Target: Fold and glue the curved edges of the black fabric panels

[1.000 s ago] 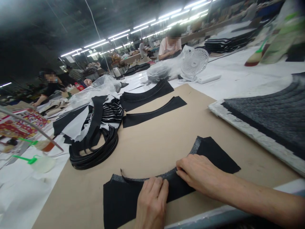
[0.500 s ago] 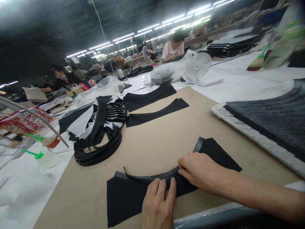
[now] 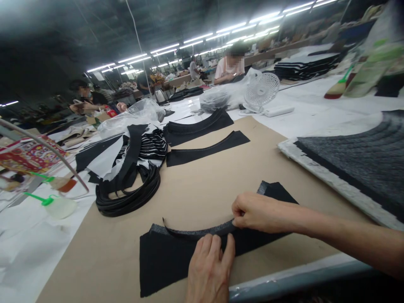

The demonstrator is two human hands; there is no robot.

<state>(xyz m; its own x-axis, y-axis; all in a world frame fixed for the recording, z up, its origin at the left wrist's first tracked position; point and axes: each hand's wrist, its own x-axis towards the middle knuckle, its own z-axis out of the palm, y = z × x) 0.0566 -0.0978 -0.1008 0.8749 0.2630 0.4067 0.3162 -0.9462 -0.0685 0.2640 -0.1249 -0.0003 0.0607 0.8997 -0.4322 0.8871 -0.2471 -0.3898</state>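
Note:
A black curved fabric piece (image 3: 167,263) lies flat on the brown board, with a grey speckled band along its concave upper edge. A narrow black strip (image 3: 179,235) runs along that band, and its left end curls up free. My left hand (image 3: 210,265) rests on the middle of the piece, fingers stretched out and pressing down. Just right of it, my right hand (image 3: 255,212) is closed at the curved edge, apparently pinching the strip; its fingertips are partly hidden. The right end of the piece shows beyond my right wrist.
Beyond are a coil of black strips (image 3: 129,202), a single curved black piece (image 3: 205,149) and a stack of similar pieces (image 3: 198,126). A board with grey layered pieces (image 3: 356,147) stands right. Farther back are a white fan (image 3: 261,90), squeeze bottles (image 3: 59,207) and co-workers.
My right hand has shifted slightly up and left along the curved edge, its fingers now more tightly curled. My left hand stays nearly in place. A co-worker at back left has raised their hands.

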